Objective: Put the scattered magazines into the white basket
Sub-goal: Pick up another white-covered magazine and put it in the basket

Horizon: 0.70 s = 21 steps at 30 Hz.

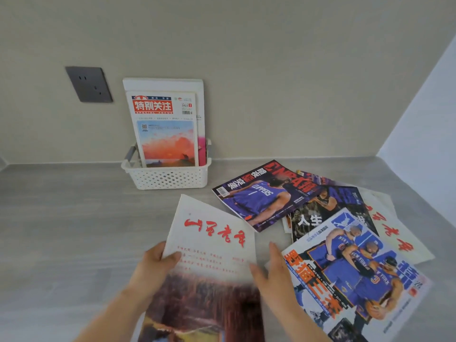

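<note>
Two hands are holding the white magazine [212, 243] in front of the white basket [170, 177]. The left hand [158, 262] is pinching its left edge, thumb on the cover, and the right hand [269, 270] is gripping its right edge. Scattered magazines [320, 218] are lying right of the basket.

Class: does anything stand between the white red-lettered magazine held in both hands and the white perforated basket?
Nothing visible does. Only bare grey countertop separates the white red-lettered magazine from the white perforated plastic basket; the purple basketball magazine lies to the right, clear of that path.
</note>
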Motion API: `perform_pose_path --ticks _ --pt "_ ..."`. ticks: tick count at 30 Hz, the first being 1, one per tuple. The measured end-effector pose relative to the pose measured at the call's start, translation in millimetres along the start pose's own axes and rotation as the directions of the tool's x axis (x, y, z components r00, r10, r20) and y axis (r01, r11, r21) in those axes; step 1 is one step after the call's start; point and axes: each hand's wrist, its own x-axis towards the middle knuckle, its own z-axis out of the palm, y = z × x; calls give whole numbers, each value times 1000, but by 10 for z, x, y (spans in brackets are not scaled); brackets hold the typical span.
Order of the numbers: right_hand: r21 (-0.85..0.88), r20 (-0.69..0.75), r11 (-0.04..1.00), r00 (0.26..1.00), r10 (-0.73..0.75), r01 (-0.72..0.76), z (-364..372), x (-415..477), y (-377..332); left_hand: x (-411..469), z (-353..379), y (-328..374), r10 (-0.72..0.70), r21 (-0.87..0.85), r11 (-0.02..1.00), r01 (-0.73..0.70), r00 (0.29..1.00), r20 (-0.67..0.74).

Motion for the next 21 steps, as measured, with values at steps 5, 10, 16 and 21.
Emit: perform_pose_path --ticks 5,10,16,21 --pt "303 189 936 974 124 -178 -65 194 -336 58 -399 191 78 -31 997 -77 996 32" --pt "512 369 834 929 0 -203 -25 362 -703 230 -713 505 154 -121 982 -147 987 53" --pt "453 199 892 973 -114 12 -184 796 -1362 627 -938 965 346 -29 936 -350 933 -96" --pt "408 -88 862 953 -289 300 -436 1299 -2015 1164 -1113 1525 502 -31 851 -525 828 -252"
